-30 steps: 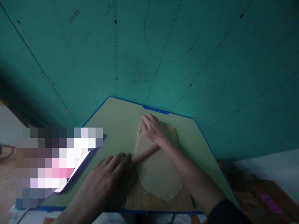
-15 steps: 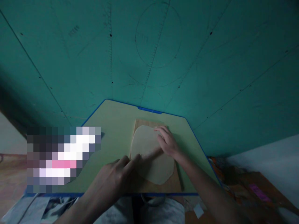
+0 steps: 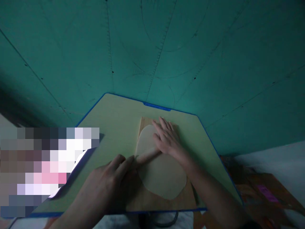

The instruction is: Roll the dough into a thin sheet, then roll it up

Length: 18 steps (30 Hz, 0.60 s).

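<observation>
A thin, pale rolled-out sheet of dough lies on a wooden board. Across it rests a wooden rolling pin, tilted slightly up to the right. My left hand is closed around the pin's left end, at the dough's left edge. Over the right end lies my right hand, palm down on the pin with its fingers stretched forward over the far part of the dough. The pin's right end is hidden beneath that palm.
The board sits on a pale yellow-green table with a blue rim. Behind it rises a green wall with drawn lines. A bright pixelated area covers the left side. Brown boxes stand low at the right.
The rolling pin has shifted toward the far side of the dough, both hands moving with it. My right hand's fingers have straightened. The camera view has also shifted.
</observation>
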Tool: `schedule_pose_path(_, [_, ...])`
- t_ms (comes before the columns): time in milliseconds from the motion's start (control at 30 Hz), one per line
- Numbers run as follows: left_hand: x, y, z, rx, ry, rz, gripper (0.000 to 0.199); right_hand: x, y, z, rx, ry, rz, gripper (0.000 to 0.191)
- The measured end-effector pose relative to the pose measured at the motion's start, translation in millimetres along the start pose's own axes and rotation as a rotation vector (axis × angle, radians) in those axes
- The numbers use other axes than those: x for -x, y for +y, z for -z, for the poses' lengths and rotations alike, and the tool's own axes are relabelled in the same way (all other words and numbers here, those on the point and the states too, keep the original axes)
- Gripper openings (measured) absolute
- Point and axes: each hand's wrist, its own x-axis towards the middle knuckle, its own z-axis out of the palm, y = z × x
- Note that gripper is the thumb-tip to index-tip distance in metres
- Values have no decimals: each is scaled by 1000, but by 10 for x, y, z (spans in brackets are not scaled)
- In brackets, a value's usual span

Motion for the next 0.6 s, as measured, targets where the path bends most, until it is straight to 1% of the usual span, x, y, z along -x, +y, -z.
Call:
schedule_pose_path(67, [-39, -39, 34, -7, -40, 36, 44, -123, -56, 17, -21, -41, -50, 59])
schedule_pose_path(133, [-75, -78, 82, -36, -100, 108, 47, -236, -109, 14, -50, -52, -78, 56])
schedule_pose_path(233, [-118, -123, 170, -36, -223, 210, 44, -323, -146, -1, -90, 17, -78, 51])
schedule_pose_path(300, [-128, -135, 224, 17, -288, 226, 41, -282, -128, 0, -105, 94, -85, 46])
schedule_pose_path(367, [-124, -127, 258, 66, -276, 182, 40, -142, -71, 14, -126, 152, -77, 43])
schedule_pose_path(500, [-155, -58, 234, 99, -170, -10, 40, 338, 152, 74, -171, 214, -23, 42])
schedule_pose_path(600, [-283, -1, 161, 105, -138, -116, 39, 675, 338, 111, -135, 236, -76, 42])
